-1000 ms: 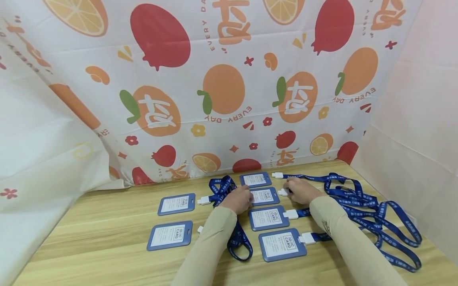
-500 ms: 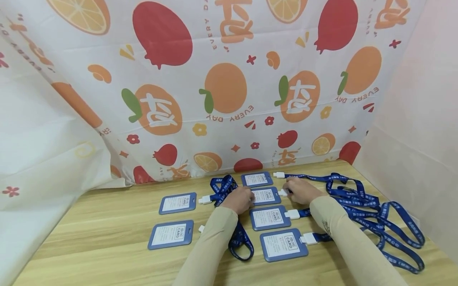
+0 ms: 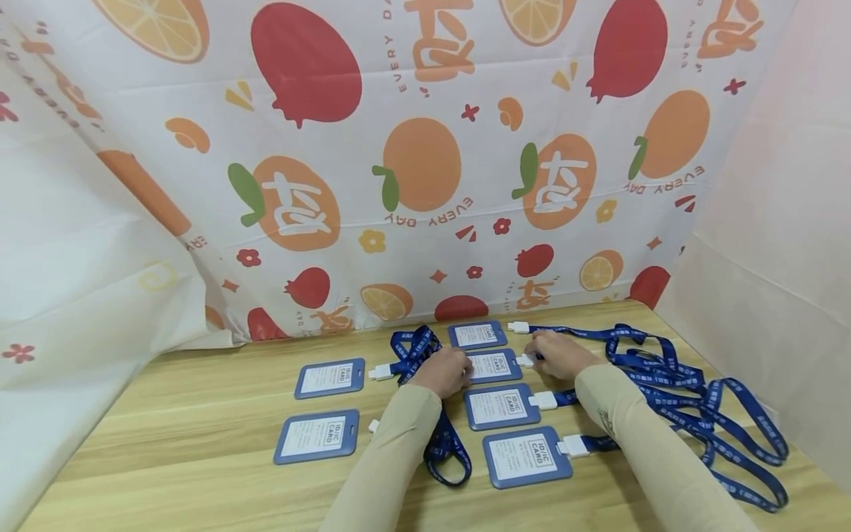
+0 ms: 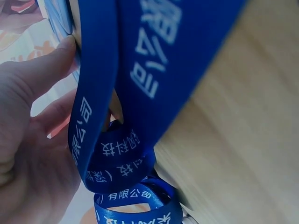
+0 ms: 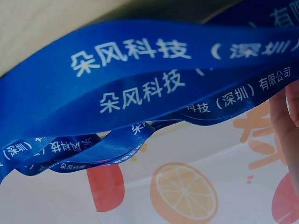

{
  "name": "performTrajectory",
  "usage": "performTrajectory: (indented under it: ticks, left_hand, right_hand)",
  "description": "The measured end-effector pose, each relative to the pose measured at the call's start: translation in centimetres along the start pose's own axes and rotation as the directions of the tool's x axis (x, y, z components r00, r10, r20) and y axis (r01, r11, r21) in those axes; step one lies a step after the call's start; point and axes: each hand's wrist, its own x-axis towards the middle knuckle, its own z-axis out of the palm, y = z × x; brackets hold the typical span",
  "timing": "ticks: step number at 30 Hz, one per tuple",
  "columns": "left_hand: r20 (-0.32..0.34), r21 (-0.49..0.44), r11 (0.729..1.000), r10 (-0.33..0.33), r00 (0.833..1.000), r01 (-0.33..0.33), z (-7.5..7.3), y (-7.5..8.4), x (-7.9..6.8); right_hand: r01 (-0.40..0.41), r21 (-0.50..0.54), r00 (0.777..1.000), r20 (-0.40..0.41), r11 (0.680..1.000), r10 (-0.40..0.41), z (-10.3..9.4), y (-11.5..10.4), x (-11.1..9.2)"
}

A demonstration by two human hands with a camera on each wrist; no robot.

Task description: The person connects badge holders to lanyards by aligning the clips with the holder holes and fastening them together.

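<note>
My left hand [image 3: 444,371] is at the left end of a blue ID card holder [image 3: 493,365], second from the back in the right-hand column. In the left wrist view the thumb [image 4: 63,53] presses the holder's edge [image 4: 60,18], with lanyard loops [image 4: 100,79] hanging close by. At the holder's slotted end, my right hand [image 3: 560,355] pinches the white clip [image 3: 525,360] of a blue lanyard. The right wrist view shows lanyard straps [image 5: 131,56] with white lettering across it and the right hand's fingers [image 5: 286,123] at the edge.
Other card holders lie behind [image 3: 476,335] and in front [image 3: 501,406], the nearest one [image 3: 527,457] by my right forearm. Two more holders [image 3: 330,377] are on the left. Lanyards [image 3: 705,414] tangle on the right of the wooden table [image 3: 199,436]; a fruit-print cloth [image 3: 425,244] stands behind.
Both hands stay at the same holder and clip with hardly any movement. The head view has shifted slightly.
</note>
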Motion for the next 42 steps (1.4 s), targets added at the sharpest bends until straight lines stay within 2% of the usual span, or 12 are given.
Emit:
performTrajectory:
  ticks: [7,14,25,33,42]
  left_hand:
    - [0.030,0.007,1.000,0.012,0.999,-0.012,-0.35,0.18,-0.14]
    - [0.019,0.033,0.998,0.050,0.999,-0.051,-0.59,-0.07,-0.24]
    - [0.030,0.014,1.000,0.010,1.000,-0.010,-0.54,0.12,-0.28]
    - [0.026,-0.002,1.000,-0.008,1.000,0.008,-0.54,0.10,-0.19]
    - [0.018,-0.012,1.000,0.002,1.000,-0.002,-0.52,0.01,-0.23]
  right_hand:
    - [-0.008,-0.001,1.000,0.005,1.000,0.008,0.07,0.19,-0.05]
    - [-0.022,0.005,1.000,-0.012,1.000,0.022,0.23,0.00,0.04]
    - [-0.035,0.014,0.999,-0.004,0.999,0.036,0.19,-0.23,0.11]
    - [-0.010,-0.012,1.000,-0.012,1.000,0.010,0.22,-0.41,0.08]
    - [-0.019,-0.021,1.000,-0.004,1.000,0.019,0.23,-0.34,0.10]
